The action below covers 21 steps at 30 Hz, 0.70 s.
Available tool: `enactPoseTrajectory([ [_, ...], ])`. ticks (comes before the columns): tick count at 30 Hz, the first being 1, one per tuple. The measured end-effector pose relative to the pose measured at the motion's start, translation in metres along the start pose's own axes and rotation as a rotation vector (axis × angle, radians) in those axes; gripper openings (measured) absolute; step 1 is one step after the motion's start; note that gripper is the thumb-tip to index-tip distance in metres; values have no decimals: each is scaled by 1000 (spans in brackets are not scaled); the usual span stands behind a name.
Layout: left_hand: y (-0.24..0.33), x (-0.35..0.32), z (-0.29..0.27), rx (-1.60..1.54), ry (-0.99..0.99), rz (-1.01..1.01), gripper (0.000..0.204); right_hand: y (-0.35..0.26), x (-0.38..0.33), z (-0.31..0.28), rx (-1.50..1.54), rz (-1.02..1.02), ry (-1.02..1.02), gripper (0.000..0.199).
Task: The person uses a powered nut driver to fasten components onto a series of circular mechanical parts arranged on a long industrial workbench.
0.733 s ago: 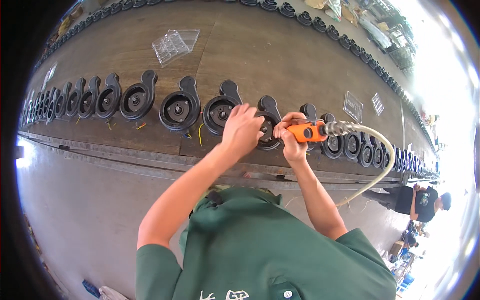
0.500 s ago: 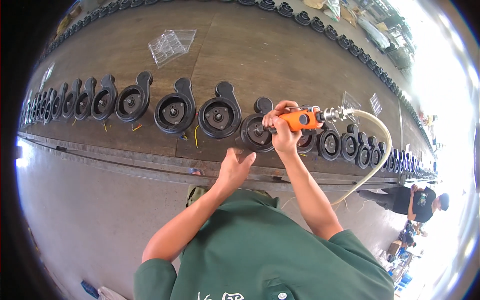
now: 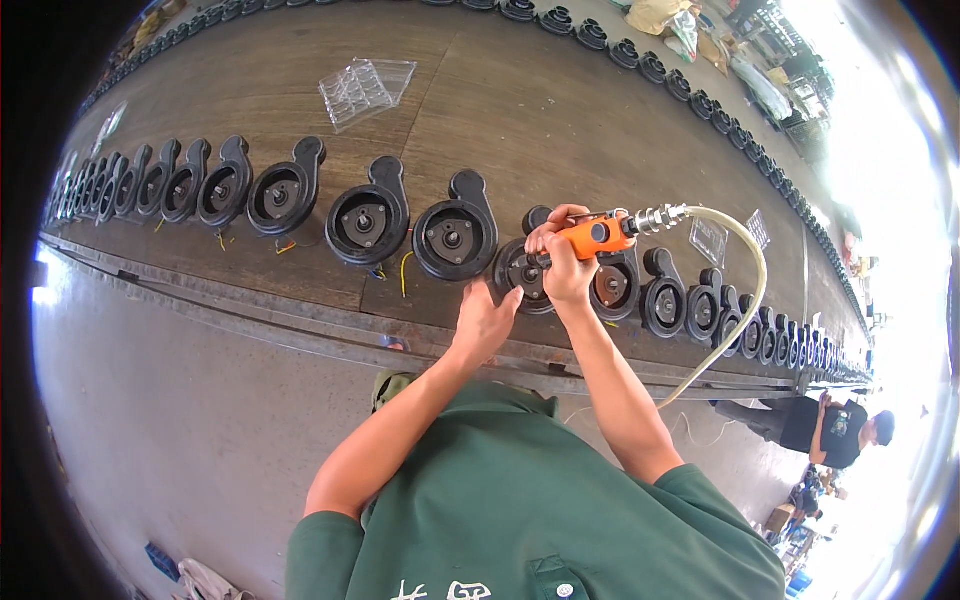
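Note:
My right hand [image 3: 564, 262] is wrapped round an orange air screwdriver [image 3: 588, 240], lying almost level, its tip end pointing left over a black round motor housing [image 3: 524, 272]. A pale hose [image 3: 764, 268] runs from the tool's metal coupling. The hand and tool cover part of that housing, including the area under the tip. My left hand [image 3: 485, 318] is at the housing's near left edge, thumb and fingers against the rim, fingertips partly hidden. Just left stands another black motor housing [image 3: 455, 238] with a shaft in its middle.
Several like housings form a row along the table's near edge, left and right; some trail coloured wires. Clear plastic trays [image 3: 365, 92] lie farther back on the table [image 3: 500, 110]. Another row [image 3: 653, 68] lines the far edge. A person [image 3: 835, 425] stands at right.
The view has shifted slightly, so the row sits a little farther right. My left hand has come up closer against the housing's rim. The screwdriver stays over the same housing.

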<state>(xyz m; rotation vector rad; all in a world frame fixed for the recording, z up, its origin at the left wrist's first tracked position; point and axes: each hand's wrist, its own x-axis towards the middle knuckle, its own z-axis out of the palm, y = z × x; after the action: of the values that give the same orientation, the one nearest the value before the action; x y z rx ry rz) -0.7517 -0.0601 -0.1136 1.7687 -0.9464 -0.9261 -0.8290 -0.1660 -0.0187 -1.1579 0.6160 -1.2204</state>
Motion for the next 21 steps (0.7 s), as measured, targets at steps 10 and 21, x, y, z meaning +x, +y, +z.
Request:
enactPoseTrajectory([
  [10,14,12,12,-181,-46,-232,56,1,-1,-1,-60,3,-64,21],
  [21,34,8,8,-173,-36,-294,55,13,-1,1,-132,20,-189,22],
])
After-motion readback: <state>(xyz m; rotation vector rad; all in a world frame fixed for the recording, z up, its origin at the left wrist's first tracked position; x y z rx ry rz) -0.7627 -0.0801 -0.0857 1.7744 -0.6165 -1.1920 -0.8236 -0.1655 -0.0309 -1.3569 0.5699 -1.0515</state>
